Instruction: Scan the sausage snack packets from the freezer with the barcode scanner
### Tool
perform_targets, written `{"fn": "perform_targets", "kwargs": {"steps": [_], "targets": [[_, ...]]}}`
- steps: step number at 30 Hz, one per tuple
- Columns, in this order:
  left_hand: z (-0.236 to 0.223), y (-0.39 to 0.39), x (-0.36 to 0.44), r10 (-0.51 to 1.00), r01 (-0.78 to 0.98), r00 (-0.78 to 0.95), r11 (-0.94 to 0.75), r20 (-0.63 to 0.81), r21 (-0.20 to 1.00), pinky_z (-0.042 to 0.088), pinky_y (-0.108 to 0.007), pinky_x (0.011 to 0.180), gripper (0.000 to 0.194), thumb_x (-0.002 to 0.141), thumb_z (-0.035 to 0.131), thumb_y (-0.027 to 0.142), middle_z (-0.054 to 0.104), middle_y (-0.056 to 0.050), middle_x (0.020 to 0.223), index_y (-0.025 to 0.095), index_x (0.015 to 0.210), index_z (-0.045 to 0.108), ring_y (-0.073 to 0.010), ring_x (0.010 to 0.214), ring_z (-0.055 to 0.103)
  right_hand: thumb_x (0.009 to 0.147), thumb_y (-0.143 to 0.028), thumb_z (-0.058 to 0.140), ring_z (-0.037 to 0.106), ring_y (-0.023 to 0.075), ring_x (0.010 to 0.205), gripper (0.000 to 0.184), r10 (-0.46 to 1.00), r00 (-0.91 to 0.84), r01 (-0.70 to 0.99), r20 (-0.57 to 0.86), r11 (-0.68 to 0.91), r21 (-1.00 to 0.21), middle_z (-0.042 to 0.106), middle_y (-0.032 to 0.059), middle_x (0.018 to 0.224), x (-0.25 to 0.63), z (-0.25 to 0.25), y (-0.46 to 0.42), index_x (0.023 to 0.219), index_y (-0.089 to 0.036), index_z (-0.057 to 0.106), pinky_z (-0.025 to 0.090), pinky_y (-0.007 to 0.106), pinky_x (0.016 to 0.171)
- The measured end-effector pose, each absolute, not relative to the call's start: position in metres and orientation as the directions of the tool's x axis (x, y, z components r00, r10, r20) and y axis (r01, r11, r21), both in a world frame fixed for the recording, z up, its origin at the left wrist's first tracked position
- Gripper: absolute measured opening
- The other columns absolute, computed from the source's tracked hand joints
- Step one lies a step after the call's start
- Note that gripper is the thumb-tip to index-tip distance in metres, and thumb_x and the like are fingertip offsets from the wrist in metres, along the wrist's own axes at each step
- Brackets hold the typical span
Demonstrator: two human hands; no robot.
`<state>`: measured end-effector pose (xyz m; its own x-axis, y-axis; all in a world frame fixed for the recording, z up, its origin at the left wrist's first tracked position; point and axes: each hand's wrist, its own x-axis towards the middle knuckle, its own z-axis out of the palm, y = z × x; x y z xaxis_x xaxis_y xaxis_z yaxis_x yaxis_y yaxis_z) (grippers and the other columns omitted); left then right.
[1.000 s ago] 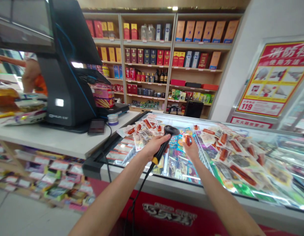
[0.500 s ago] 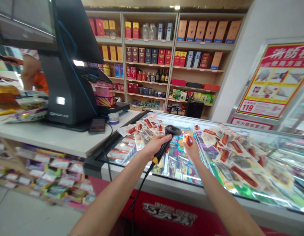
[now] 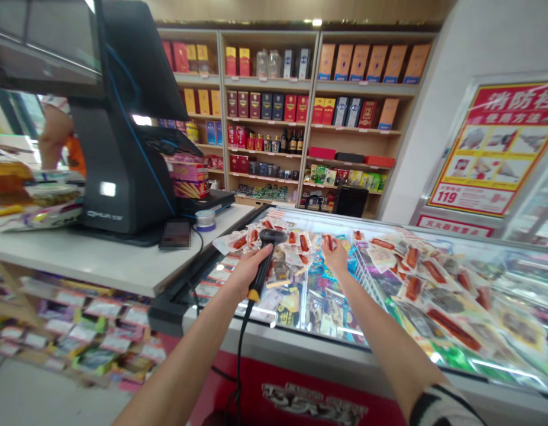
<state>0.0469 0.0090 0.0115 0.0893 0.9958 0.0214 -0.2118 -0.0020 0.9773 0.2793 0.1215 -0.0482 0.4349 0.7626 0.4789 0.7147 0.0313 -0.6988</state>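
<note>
My left hand (image 3: 247, 269) is wrapped round the handle of a black barcode scanner (image 3: 266, 260), its head up and its cable hanging down past the freezer's front. My right hand (image 3: 337, 255) pinches a small packaged sausage (image 3: 328, 241) over the glass top, a short way right of the scanner. Beyond and beside the scanner lies a group of packaged sausages (image 3: 304, 242) on the glass. A larger heap of packaged sausages and other snack packs (image 3: 434, 272) spreads over the glass to the right of my right hand.
The chest freezer (image 3: 296, 349) stands before me, with bagged goods under its glass. To the left, a counter (image 3: 123, 260) carries a black cash register (image 3: 123, 148) and a small round tub (image 3: 205, 220). Shelves of boxes (image 3: 267, 106) line the back. Another person's arm (image 3: 54, 139) shows behind the register.
My left hand has moved left with the scanner, uncovering more sausage packs. My right hand has shifted slightly left, still pinching the packaged sausage.
</note>
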Motion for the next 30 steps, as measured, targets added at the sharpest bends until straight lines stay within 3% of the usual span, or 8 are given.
{"fn": "perform_targets", "kwargs": {"steps": [3, 7, 11, 19, 25, 28, 30], "targets": [[0.005, 0.012, 0.039, 0.998, -0.219, 0.068, 0.022, -0.007, 0.976, 0.035, -0.018, 0.038, 0.035, 0.062, 0.057, 0.046, 0.055, -0.002, 0.052, 0.012, 0.064, 0.052, -0.0080, 0.040, 0.049, 0.074, -0.033, 0.039, 0.054, 0.0224, 0.089, 0.044, 0.806, 0.357, 0.810, 0.471, -0.016, -0.587, 0.059, 0.0150, 0.096, 0.268, -0.047, 0.143, 0.108, -0.006, 0.049, 0.039, 0.029, 0.073], [-0.002, 0.022, 0.039, 0.996, -0.242, 0.083, 0.034, -0.014, 0.970, 0.035, -0.018, 0.038, 0.035, 0.063, 0.056, 0.046, 0.054, -0.001, 0.051, 0.012, 0.059, 0.050, -0.0077, 0.041, 0.048, 0.079, -0.031, 0.033, 0.056, 0.0167, 0.082, 0.032, 0.864, 0.178, 0.877, 0.471, 0.078, -0.474, 0.063, 0.0062, 0.083, 0.254, -0.049, 0.163, 0.087, -0.017, 0.061, 0.039, 0.023, 0.068], [-0.007, 0.032, 0.050, 0.986, -0.274, 0.169, 0.043, 0.004, 0.961, 0.036, -0.018, 0.040, 0.035, 0.066, 0.053, 0.046, 0.052, 0.000, 0.050, 0.012, 0.058, 0.052, -0.0071, 0.042, 0.048, 0.081, -0.035, 0.032, 0.057, 0.0148, 0.079, 0.036, 0.885, 0.074, 0.903, 0.459, 0.136, -0.407, 0.064, 0.0034, 0.077, 0.260, -0.046, 0.175, 0.076, -0.020, 0.064, 0.039, 0.021, 0.067], [-0.012, 0.049, 0.072, 0.977, -0.368, 0.211, 0.114, -0.036, 0.923, 0.035, -0.018, 0.041, 0.031, 0.070, 0.050, 0.043, 0.054, -0.002, 0.055, 0.012, 0.066, 0.053, -0.0069, 0.042, 0.046, 0.078, -0.028, 0.038, 0.045, 0.0247, 0.102, 0.038, 0.838, 0.288, 0.929, 0.464, -0.129, -0.346, 0.052, 0.0183, 0.104, 0.365, -0.035, 0.207, 0.105, -0.006, 0.052, 0.032, 0.032, 0.085], [-0.013, 0.052, 0.068, 0.969, -0.335, 0.237, 0.152, -0.073, 0.930, 0.037, -0.020, 0.046, 0.030, 0.072, 0.049, 0.040, 0.050, 0.000, 0.047, 0.012, 0.075, 0.058, -0.0097, 0.046, 0.048, 0.080, -0.029, 0.033, 0.043, 0.0271, 0.102, 0.037, 0.856, 0.360, 0.931, 0.370, -0.352, -0.091, 0.041, 0.0147, 0.114, 0.407, -0.041, 0.247, 0.113, -0.017, 0.044, 0.034, 0.039, 0.079], [-0.010, 0.052, 0.068, 0.977, -0.308, 0.188, 0.155, -0.099, 0.939, 0.036, -0.021, 0.044, 0.031, 0.070, 0.050, 0.042, 0.050, 0.000, 0.046, 0.012, 0.075, 0.058, -0.0099, 0.043, 0.047, 0.080, -0.027, 0.032, 0.038, 0.0318, 0.107, 0.036, 0.862, 0.369, 0.914, 0.349, -0.405, 0.034, 0.043, 0.0128, 0.116, 0.419, -0.045, 0.258, 0.111, -0.020, 0.047, 0.024, 0.051, 0.084], [-0.010, 0.053, 0.069, 0.979, -0.288, 0.173, 0.152, -0.105, 0.946, 0.036, -0.021, 0.043, 0.032, 0.069, 0.050, 0.043, 0.050, 0.000, 0.046, 0.012, 0.074, 0.058, -0.0102, 0.043, 0.046, 0.080, -0.024, 0.030, 0.042, 0.0314, 0.104, 0.036, 0.891, 0.374, 0.909, 0.260, -0.407, 0.087, 0.049, 0.0116, 0.111, 0.425, -0.046, 0.258, 0.111, -0.021, 0.047, 0.015, 0.058, 0.084]]}}
